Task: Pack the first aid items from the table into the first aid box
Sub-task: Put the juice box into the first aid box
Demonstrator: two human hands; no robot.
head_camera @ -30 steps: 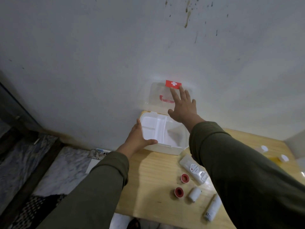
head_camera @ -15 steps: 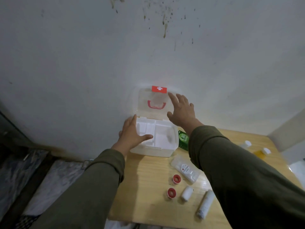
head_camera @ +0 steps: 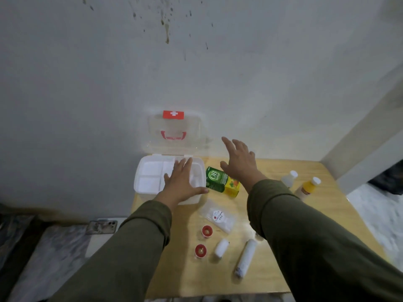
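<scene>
Now the right hand [head_camera: 237,164] has left the lid [head_camera: 174,131], fingers spread and empty; left hand [head_camera: 183,184] lies flat, unclenched, across the first aid box [head_camera: 148,182], ready for packing.

A stained grey wall [head_camera: 218,73] backs the wooden table [head_camera: 272,277]; the floor [head_camera: 50,253] looks possibly marbled.

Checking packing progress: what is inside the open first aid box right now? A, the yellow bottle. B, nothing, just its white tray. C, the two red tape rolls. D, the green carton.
B: the first aid box shows only bare tray; the green carton lies beside it.
</scene>
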